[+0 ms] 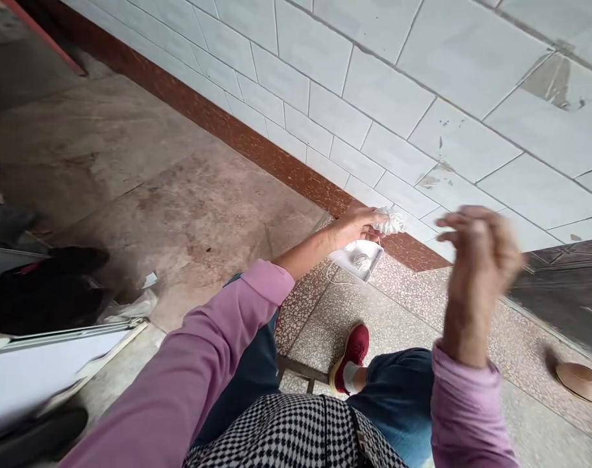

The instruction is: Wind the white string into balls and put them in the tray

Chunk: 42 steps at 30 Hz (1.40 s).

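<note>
My left hand [355, 227] is closed around a crinkled white bundle [389, 222] that looks like wound string, held out near the foot of the tiled wall. Below it, a shallow white tray [343, 261] sits on the speckled floor. A ball of white string [362, 261] lies in the tray, and a loose strand loops over its near side. Well to the right, my right hand [485, 253] is raised with its fingers bent. Motion blurs those fingers, so I cannot make out whether they pinch anything.
A white tiled wall [325, 58] with a brown skirting [218, 130] runs across the far side. Dark clothing [42, 279] and a white-panelled case [56, 370] lie at left. A brown rounded object [582, 381] rests at right. My red shoe [357, 344] is below the tray.
</note>
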### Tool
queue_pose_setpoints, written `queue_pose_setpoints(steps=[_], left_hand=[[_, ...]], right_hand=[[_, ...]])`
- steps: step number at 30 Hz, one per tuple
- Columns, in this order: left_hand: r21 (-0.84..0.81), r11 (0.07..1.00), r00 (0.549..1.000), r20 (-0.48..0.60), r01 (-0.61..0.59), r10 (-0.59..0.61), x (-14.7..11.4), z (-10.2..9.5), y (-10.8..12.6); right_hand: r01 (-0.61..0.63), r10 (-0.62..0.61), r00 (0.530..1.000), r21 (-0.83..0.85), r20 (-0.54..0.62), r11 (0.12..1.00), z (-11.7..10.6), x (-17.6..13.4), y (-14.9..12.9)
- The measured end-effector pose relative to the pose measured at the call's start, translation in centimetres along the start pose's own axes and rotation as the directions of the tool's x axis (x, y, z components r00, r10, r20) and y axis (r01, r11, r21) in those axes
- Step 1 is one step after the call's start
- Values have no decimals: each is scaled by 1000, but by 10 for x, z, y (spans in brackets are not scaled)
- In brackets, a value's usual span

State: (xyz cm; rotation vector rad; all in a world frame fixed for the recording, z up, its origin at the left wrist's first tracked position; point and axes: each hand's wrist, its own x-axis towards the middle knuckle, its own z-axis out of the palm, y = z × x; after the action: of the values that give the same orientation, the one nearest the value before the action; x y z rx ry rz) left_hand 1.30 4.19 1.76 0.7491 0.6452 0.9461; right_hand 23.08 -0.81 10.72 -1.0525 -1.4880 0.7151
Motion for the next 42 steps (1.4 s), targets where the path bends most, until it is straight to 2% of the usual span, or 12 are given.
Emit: queue_pose_setpoints(steps=[5, 8, 13, 18, 22, 24, 26, 29, 31, 37, 40, 42], left_hand=[[38, 999, 999, 41, -10, 9, -10, -4, -3], [33, 999, 999, 36, -20, 19, -7, -8, -4], [53, 999, 1000, -4, -3, 4, -1, -12, -4], [85, 995, 990, -131, -49, 60, -1, -11, -6], [326, 941, 953, -246, -92, 178, 1, -11, -8], [457, 886, 966, -187, -75, 178, -1, -11, -7], [505, 863, 996, -58, -26, 64, -6, -10, -6], [443, 893, 982, 120, 77, -144, -11, -4, -7], [342, 934, 974, 157, 101, -162, -10, 1, -12], [116, 992, 996, -72, -46, 55, 8, 6, -21], [333, 936, 960, -208, -111, 188, 11, 1, -17], [510, 852, 948, -197, -119, 250, 8, -3, -14]], right_hand=[[-305, 301, 940, -5, 162, 952, 33, -8, 89], [-354, 348, 883, -40, 316, 934, 40, -21, 107], [-294, 290, 831, -68, 474, 953, 40, -32, 85], [-288, 279, 848, -49, 451, 956, 41, -43, 70], [-220, 236, 866, -88, 441, 972, 37, -44, 61], [-152, 184, 909, -115, 373, 982, 28, -36, 61], [-128, 163, 947, -139, 276, 982, 16, -27, 65], [-144, 178, 961, -165, 212, 976, 4, -19, 79], [-158, 196, 951, -169, 237, 973, 3, -21, 87], [-162, 234, 907, -223, 349, 961, 21, -40, 87], [-140, 232, 860, -227, 454, 964, 25, -45, 74], [-152, 225, 853, -186, 472, 971, 23, -43, 67]])
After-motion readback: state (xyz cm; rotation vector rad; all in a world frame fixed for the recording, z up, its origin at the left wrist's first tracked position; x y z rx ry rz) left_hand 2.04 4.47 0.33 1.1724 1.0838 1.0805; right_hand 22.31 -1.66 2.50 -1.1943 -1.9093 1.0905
